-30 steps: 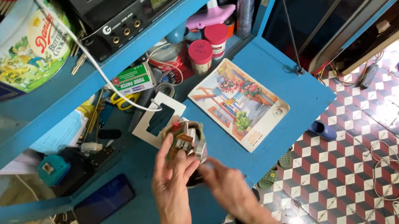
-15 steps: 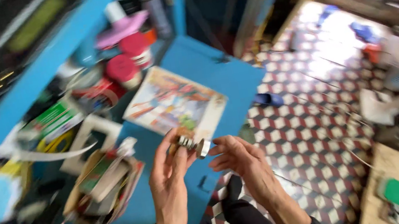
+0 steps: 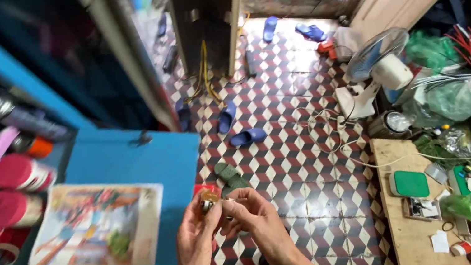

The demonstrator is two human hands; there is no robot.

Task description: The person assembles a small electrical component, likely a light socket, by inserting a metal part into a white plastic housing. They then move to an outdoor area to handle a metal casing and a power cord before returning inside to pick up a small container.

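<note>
Both my left hand (image 3: 195, 246) and right hand (image 3: 257, 223) pinch a small, blurred brass-and-red part (image 3: 207, 201) in a closed grip, just off the blue desk's (image 3: 127, 162) right edge, above the tiled floor (image 3: 303, 159).

- small part (image 3: 208, 204) pinched between both hands: shiny metal
- blue table (image 3: 127, 162): smooth painted surface, matt
- booklet (image 3: 96, 227): glossy printed paper
- floor tiles (image 3: 297, 160): glazed, reflective
- low bench (image 3: 405, 231): bare wood
- slippers (image 3: 247, 137): blue plastic
</note>
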